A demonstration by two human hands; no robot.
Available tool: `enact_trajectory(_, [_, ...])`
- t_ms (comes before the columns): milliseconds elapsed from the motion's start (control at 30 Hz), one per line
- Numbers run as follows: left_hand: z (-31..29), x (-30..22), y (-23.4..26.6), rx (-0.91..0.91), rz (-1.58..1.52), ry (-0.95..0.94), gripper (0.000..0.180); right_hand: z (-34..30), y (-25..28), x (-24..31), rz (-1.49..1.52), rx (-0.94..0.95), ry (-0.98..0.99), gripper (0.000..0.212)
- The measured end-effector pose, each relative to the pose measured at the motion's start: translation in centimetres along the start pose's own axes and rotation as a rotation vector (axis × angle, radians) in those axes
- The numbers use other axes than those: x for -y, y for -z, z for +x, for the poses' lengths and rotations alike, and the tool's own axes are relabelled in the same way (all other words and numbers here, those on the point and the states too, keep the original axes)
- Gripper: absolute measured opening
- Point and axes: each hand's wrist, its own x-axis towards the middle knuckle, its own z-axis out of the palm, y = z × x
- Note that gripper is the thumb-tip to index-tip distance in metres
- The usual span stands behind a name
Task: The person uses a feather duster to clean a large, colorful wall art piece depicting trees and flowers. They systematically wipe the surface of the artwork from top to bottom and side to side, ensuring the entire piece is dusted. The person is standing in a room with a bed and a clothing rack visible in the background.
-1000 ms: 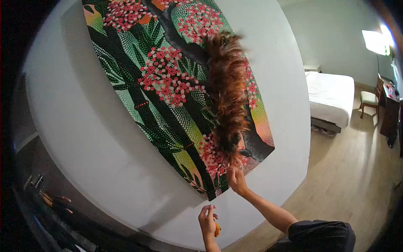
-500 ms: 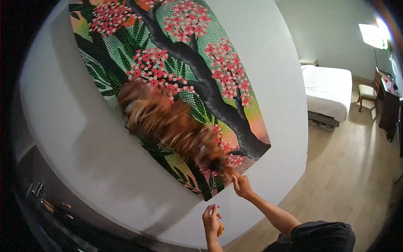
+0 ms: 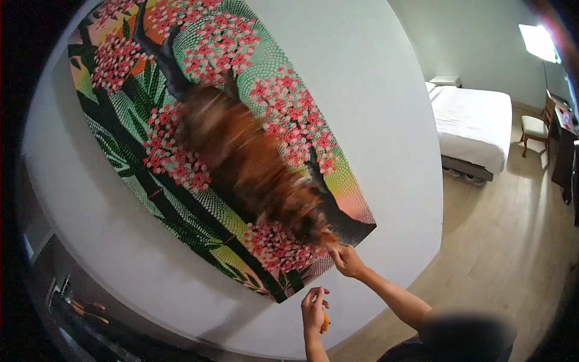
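Note:
My right hand (image 3: 348,262) is closed around the handle end of a brown feather duster (image 3: 247,160). The duster's feathers are blurred by motion and lie across the middle of a large painting (image 3: 288,111) on the white wall. Pink blossoms, a black tree trunk and green dotted leaves cover the canvas; the feathers hide part of the trunk. Below the painting's lower corner, my left hand (image 3: 313,311) is raised with curled fingers. A small yellow-orange thing (image 3: 325,323) shows at its palm, mostly hidden, so its kind cannot be made out.
A bed (image 3: 473,123) with white bedding stands to the right, beyond the wall's edge. Farther right are a chair (image 3: 534,128), a dark desk (image 3: 564,151) and a lit lamp (image 3: 538,42). Several thin brush-like items (image 3: 87,309) lie on a dark surface at lower left.
The duster has swept across the painting toward the tree trunk, uncovering blossoms and bamboo on the left. The painting sits farther left in view. Both hands keep their grip.

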Motion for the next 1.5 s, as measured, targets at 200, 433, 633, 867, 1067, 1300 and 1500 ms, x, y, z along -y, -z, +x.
enact_trajectory(200, [1.6, -0.6, -6.6, 0.106, 0.042, -0.022, 0.029, 2.1, 4.8, 0.6, -0.004, 0.044, -0.133, 0.017])
enact_trajectory(433, [2.2, -2.7, -10.7, 0.1, 0.069, 0.014, 0.029, 3.1, 8.4, -0.6, 0.016, -0.036, 0.012, 0.026])
enact_trajectory(633, [2.0, -1.4, -13.0, 0.072, 0.025, -0.015, 0.028, 3.4, 12.1, -0.9, -0.084, 0.235, -0.035, 0.029])
enact_trajectory(867, [0.6, -1.5, -14.8, 0.061, 0.018, 0.008, 0.027, 3.9, 11.7, -1.7, 0.018, 0.135, 0.018, 0.021])
enact_trajectory(1067, [-0.7, 0.0, -14.9, 0.009, -0.013, 0.014, 0.029, 5.2, 11.5, -2.3, -0.039, 0.159, -0.003, 0.022])
enact_trajectory(1300, [-1.8, 1.0, -14.3, -0.003, -0.066, 0.0, 0.029, 5.8, 11.1, 1.4, -0.055, 0.303, 0.006, 0.02])
enact_trajectory(1500, [-0.9, 2.1, -14.0, -0.016, -0.105, -0.067, 0.03, 3.8, 8.7, -0.2, -0.032, 0.07, 0.052, 0.02])
